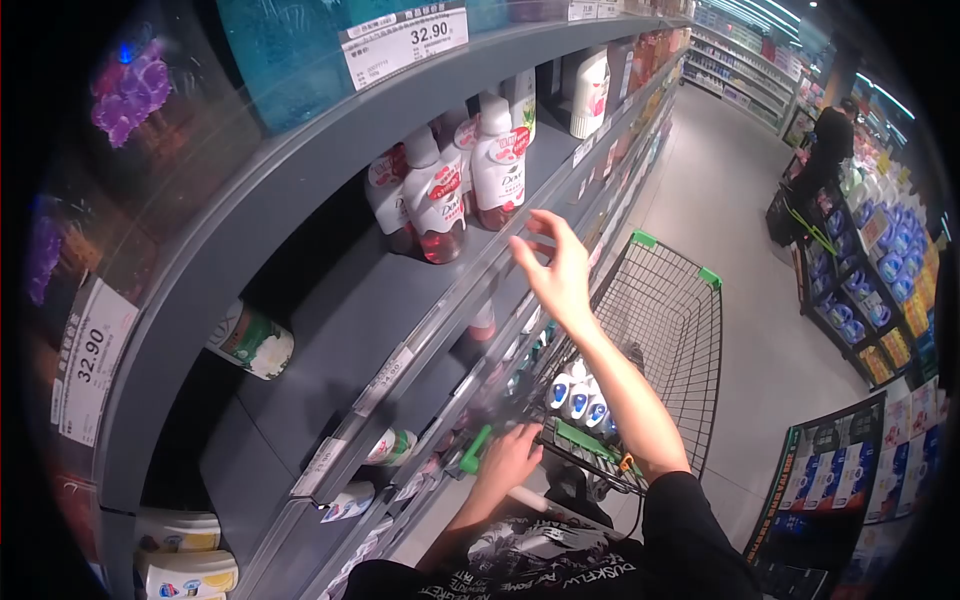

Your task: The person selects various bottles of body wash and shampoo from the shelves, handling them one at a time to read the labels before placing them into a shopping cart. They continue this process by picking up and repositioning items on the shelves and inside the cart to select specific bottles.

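My right hand (558, 265) is raised at the shelf edge, fingers apart and slightly curled, with nothing in it. Just left of its fingertips stand several Dove pump bottles (500, 170) with white tops and pinkish-red liquid, upright on the grey shelf (340, 290). A gap separates the hand from the bottles. Lower down, my left hand (510, 458) is closed over the handle of a shopping cart (680, 345), a black wire cart with green corners. White bottles with blue labels (580, 395) lie in the cart's near end.
A green-and-white container (252, 340) lies tipped on the shelf to the left. A white bottle (590, 92) stands farther along. Price tags (405, 45) line the shelf edges. Across the aisle floor (745, 300) are stacked displays (860, 270) and a person in dark clothes (828, 145).
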Demonstrator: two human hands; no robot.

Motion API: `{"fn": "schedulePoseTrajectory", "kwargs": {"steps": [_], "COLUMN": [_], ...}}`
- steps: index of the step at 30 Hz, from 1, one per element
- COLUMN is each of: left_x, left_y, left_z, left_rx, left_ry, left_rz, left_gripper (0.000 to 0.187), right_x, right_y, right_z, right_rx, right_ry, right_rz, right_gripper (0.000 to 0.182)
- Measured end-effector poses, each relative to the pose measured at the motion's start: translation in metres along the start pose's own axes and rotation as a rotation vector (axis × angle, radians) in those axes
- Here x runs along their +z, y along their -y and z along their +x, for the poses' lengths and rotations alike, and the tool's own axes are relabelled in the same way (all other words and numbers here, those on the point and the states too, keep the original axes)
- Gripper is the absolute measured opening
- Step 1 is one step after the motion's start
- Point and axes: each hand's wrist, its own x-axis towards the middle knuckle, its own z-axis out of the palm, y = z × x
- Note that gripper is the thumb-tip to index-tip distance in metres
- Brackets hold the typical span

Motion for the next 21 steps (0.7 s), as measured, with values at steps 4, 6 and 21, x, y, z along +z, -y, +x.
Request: {"fn": "schedulePoseTrajectory", "kwargs": {"steps": [4, 6, 21], "left_x": [-0.005, 0.007, 0.009], "left_y": [-0.003, 0.007, -0.012], "left_z": [0.004, 0.004, 0.026], "left_rx": [-0.022, -0.029, -0.251], "left_ry": [0.023, 0.047, 0.194], "left_rz": [-0.049, -0.079, 0.091], "left_gripper": [0.038, 0.042, 0.032], "right_x": [-0.091, -0.147, -0.214], "right_y": [-0.133, -0.211, -0.376], "right_z": [-0.053, -0.102, -0.312], "right_rx": [0.224, 0.614, 1.203], "right_ry": [-0.074, -0.03, 0.218], "right_rz": [-0.28, -0.405, -0.916], "right_gripper": [0.04, 0.04, 0.058]}}
